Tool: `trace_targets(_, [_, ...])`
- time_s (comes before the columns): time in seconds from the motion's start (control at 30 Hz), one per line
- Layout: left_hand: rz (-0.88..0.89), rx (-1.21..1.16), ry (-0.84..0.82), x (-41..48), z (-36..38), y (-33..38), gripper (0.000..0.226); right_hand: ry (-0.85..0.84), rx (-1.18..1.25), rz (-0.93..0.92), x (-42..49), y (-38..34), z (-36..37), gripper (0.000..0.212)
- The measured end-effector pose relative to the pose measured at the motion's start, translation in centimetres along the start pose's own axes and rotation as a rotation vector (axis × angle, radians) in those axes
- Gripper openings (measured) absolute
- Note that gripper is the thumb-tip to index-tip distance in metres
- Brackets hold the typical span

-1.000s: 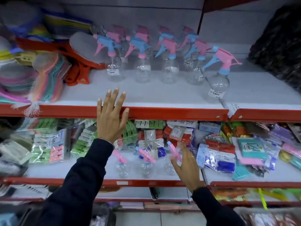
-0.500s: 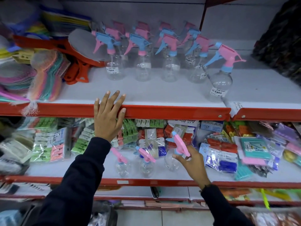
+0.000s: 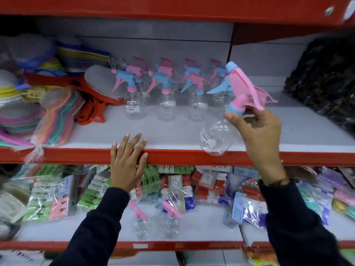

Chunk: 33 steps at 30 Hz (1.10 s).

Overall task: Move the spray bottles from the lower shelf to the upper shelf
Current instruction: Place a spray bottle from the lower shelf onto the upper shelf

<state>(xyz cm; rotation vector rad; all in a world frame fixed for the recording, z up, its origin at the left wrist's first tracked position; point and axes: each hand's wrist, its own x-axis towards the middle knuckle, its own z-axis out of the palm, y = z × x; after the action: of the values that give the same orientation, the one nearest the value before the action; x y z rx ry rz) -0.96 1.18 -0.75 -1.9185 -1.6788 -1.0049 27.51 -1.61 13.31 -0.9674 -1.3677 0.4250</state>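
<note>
**Spray bottle held at the upper shelf's front edge**

Head view: The right hand point(image 3: 257, 135) is raised to the level of the upper shelf point(image 3: 172, 135) and grips a clear spray bottle point(image 3: 217, 139) by its neck, thumb and fingers closed around the blue collar just under the pink trigger head. The bottle is tilted, its round body leaning down and to the left, its base overlapping the shelf's red front lip point(image 3: 192, 157); whether it touches the shelf cannot be told. A white price label shows on its side.

The left hand point(image 3: 126, 162) lies flat and open, holding nothing, fingers spread over the red lip with fingertips reaching onto the white shelf surface.

Behind, near the back of the upper shelf, a row of standing spray bottles point(image 3: 165, 96) with pink and blue trigger heads stands upright, well apart from the held one. To their left lie red-handled brushes point(image 3: 92, 104) and a stack of pastel scrubbers point(image 3: 55, 120).

On the lower shelf point(image 3: 201, 227), two remaining spray bottles point(image 3: 155, 221) stand just beside each other between the forearms, in front of packets of clothes pegs point(image 3: 57, 198).
</note>
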Motion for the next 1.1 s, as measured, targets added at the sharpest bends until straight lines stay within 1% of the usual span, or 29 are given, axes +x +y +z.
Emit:
trace_targets(0.07, [0.002, 0.002, 0.005, 0.0, 0.0, 0.0, 0.044, 0.024, -0.041, -0.007, 2.0, 0.8, 1.5, 0.035])
trace_targets(0.13, [0.002, 0.006, 0.006, 0.0, 0.1, 0.0, 0.044, 0.019, -0.076, 0.024, 3.3, 2.0, 3.0, 0.03])
trace_targets(0.23, [0.003, 0.006, 0.01, 0.1, 0.1, -0.1, 0.044, -0.041, -0.096, 0.06, 4.4, 4.0, 4.9, 0.031])
trace_targets(0.37, [0.014, 0.011, 0.018, 0.1, 0.1, -0.2, 0.043, -0.096, -0.162, 0.042, 5.0, 6.8, 6.5, 0.031])
trace_targets(0.5, [0.014, 0.015, 0.018, 0.2, 0.3, -0.2, 0.042, -0.101, -0.168, 0.045, 5.3, 7.9, 6.9, 0.031])
trace_targets(0.63, [0.017, 0.029, 0.008, 0.1, 0.4, -0.4, 0.042, -0.076, -0.23, 0.0, 5.5, 8.2, 6.7, 0.029])
trace_targets(0.73, [0.019, 0.032, 0.003, 0.1, 0.4, -0.4, 0.042, -0.085, -0.233, 0.012, 5.3, 8.3, 6.4, 0.025])
trace_targets(0.83, [0.012, 0.028, -0.007, 0.1, 0.4, -0.4, 0.042, -0.109, -0.233, 0.041, 5.1, 7.9, 6.2, 0.028])
trace_targets(0.9, [0.025, 0.044, -0.015, 0.1, 0.3, -0.5, 0.042, -0.09, -0.229, 0.056, 4.4, 7.1, 6.0, 0.034])
trace_targets(0.97, [0.055, 0.081, -0.03, 0.0, 0.1, -0.8, 0.043, -0.017, -0.199, 0.051, 2.5, 5.9, 5.6, 0.039])
trace_targets(1.03, [0.06, 0.108, -0.038, -0.1, -0.3, -1.6, 0.044, 0.071, -0.168, 0.016, -0.7, 4.9, 5.4, 0.038])
trace_targets(1.1, [0.035, 0.119, -0.036, -0.3, -0.7, -2.8, 0.045, 0.083, -0.173, -0.029, -4.8, 4.6, 5.5, 0.034])
